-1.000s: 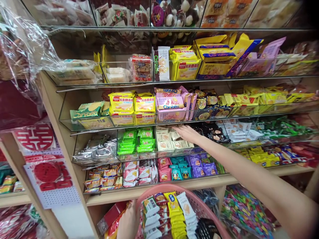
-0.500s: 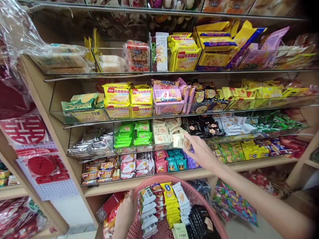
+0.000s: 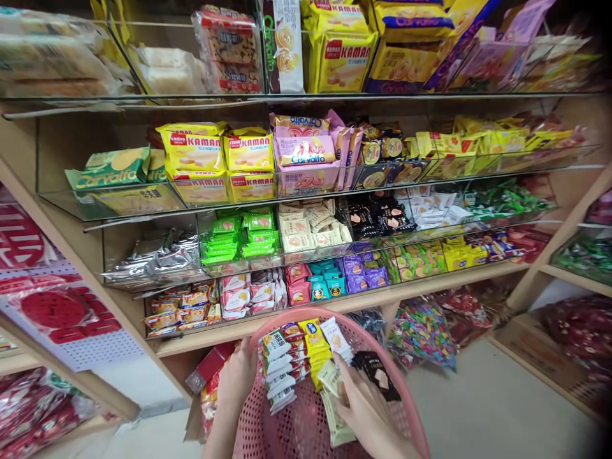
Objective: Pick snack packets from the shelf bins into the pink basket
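Note:
A pink plastic basket (image 3: 246,417) is below the shelves, and my left hand (image 3: 238,376) is closed around its left rim. Over the packets inside it, my right hand (image 3: 366,405) pinches a cream-coloured snack packet (image 3: 327,375) between thumb and fingers. More cream packets (image 3: 337,421) lie in a row just under that hand. To their left are stacked white-and-green packets (image 3: 277,366), red-brown packets (image 3: 296,350) and yellow packets (image 3: 315,341). A white packet (image 3: 336,338) and black packets (image 3: 377,376) sit toward the right side, partly covered by my right hand.
Tilted shelves with clear dividers hold cream packets (image 3: 310,226), green packets (image 3: 239,236), black packets (image 3: 377,213) and yellow KAMAN packs (image 3: 196,150). Under the bottom shelf lies a bag of colourful sweets (image 3: 423,331). A cardboard box (image 3: 530,350) stands on the floor at right.
My right hand has come down from the cream packets' shelf compartment into the basket, carrying a cream packet. My left hand stays on the rim. The view has tilted downward and moved closer.

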Tool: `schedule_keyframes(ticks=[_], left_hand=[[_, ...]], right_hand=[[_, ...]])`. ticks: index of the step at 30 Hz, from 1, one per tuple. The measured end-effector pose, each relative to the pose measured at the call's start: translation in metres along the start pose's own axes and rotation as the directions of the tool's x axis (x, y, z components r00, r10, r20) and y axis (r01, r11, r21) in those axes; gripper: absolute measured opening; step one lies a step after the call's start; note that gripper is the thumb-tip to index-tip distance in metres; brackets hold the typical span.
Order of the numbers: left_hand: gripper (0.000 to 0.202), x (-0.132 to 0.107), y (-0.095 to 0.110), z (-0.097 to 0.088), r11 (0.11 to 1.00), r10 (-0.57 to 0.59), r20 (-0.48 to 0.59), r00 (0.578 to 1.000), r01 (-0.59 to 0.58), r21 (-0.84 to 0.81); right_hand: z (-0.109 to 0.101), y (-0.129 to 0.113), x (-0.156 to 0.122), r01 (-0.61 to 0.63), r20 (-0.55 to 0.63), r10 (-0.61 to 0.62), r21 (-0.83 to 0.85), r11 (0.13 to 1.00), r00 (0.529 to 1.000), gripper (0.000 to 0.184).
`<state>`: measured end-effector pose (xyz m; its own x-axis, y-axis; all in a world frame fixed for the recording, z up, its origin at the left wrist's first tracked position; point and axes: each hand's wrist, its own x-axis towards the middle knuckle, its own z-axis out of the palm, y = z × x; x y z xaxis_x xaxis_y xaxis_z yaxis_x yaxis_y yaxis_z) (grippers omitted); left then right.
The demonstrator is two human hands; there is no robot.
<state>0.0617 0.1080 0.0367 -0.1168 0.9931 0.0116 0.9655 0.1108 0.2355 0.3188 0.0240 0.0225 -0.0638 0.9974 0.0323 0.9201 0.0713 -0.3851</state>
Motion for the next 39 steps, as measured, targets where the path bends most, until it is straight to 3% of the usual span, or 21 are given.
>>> schedule_keyframes(ticks=[3, 6, 26, 33, 39], left_hand=[[0.044, 0.0, 0.001, 0.0, 1.0, 0.004, -0.002, 1.0, -0.004, -0.004], [0.044, -0.001, 0.0, -0.001, 1.0, -0.005, -0.001, 1.0, 0.005, -0.006], [0.044, -0.001, 0.001, -0.002, 0.999, -0.015, 0.001, 1.0, 0.015, 0.04], [0.044, -0.001, 0.0, -0.001, 1.0, -0.017, -0.002, 1.0, 0.017, 0.017], [0.044, -0.001, 0.002, -0.003, 1.0, -0.019, 0.011, 1.0, 0.019, 0.022]], right_hand=[[0.011, -0.004, -0.005, 0.032, 0.074, -0.017, -0.2, 0.979, 0.997, 0.067], [0.019, -0.007, -0.002, 0.051, 0.125, -0.015, -0.285, 0.957, 0.992, 0.068], [0.052, -0.01, 0.015, 0.048, 0.126, 0.01, -0.449, 0.892, 0.992, 0.062], [0.035, -0.006, 0.007, 0.046, 0.131, 0.006, -0.39, 0.92, 0.991, 0.056], [0.021, 0.011, -0.012, 0.126, 0.175, -0.069, -0.343, 0.931, 0.982, 0.059]])
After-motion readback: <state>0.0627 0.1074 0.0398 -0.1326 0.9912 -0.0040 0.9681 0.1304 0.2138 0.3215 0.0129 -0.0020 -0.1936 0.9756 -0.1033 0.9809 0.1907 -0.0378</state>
